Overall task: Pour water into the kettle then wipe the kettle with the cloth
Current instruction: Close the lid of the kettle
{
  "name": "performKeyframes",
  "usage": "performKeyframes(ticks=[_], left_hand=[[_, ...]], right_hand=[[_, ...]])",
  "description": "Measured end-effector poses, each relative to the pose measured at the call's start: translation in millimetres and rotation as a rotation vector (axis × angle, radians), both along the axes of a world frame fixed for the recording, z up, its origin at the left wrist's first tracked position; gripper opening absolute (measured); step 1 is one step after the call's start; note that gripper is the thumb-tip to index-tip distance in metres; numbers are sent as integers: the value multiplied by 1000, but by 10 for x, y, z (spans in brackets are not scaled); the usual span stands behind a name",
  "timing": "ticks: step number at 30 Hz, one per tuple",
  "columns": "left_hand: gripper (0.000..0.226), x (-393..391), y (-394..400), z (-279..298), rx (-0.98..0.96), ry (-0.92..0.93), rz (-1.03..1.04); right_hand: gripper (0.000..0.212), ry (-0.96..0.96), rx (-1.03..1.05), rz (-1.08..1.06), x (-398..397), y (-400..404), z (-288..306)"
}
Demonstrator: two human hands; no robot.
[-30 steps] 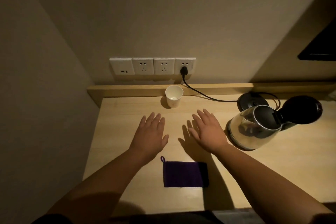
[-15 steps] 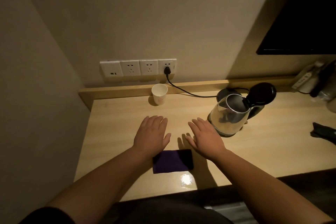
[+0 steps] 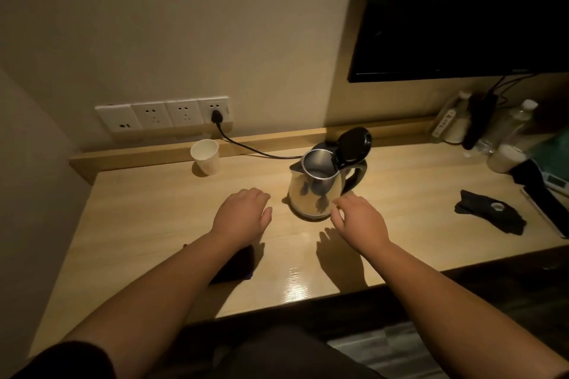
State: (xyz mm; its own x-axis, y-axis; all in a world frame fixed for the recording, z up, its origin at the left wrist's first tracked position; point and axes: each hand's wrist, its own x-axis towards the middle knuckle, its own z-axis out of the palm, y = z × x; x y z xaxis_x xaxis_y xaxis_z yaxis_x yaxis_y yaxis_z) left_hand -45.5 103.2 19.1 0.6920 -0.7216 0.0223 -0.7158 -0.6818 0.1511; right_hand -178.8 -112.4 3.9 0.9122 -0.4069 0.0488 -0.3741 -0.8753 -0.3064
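A steel kettle [image 3: 314, 191] with a black handle stands on the wooden desk [image 3: 154, 218], its black lid [image 3: 354, 144] flipped up. A white paper cup [image 3: 205, 157] sits upright at the back left, near the wall. My left hand [image 3: 243, 215] hovers palm down, left of the kettle, holding nothing. My right hand [image 3: 360, 221] hangs just in front and to the right of the kettle, fingers loosely curled, not touching it. The dark purple cloth [image 3: 234, 264] lies near the front edge, mostly hidden under my left forearm.
A wall socket strip [image 3: 163, 114] holds a black plug whose cord runs to the kettle base behind the kettle. A black screen [image 3: 462, 9] hangs at the upper right. Bottles [image 3: 511, 123] and a remote stand at the back right. A black item [image 3: 489, 215] lies on the desk's right.
The view has swung right and back, so the kettle now sits in the middle. Both hands moved right toward the kettle. My left forearm now covers most of the cloth.
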Motion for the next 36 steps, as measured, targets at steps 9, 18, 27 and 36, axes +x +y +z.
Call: performKeyframes(ticks=[9, 18, 27, 36], left_hand=[[43, -9, -791, 135, -34, -60, 51], [53, 127, -1021, -50, -17, -18, 57], [67, 160, -971, -207, -11, 33, 68], [64, 190, -931, -246, -36, 24, 47]], right_hand=[[43, -124, 201, -198, 54, -815, 244], [53, -258, 506, -239, 377, -941, 232], [45, -268, 421, -51, 731, -673, 321], [32, -106, -179, 279, 922, -426, 40]])
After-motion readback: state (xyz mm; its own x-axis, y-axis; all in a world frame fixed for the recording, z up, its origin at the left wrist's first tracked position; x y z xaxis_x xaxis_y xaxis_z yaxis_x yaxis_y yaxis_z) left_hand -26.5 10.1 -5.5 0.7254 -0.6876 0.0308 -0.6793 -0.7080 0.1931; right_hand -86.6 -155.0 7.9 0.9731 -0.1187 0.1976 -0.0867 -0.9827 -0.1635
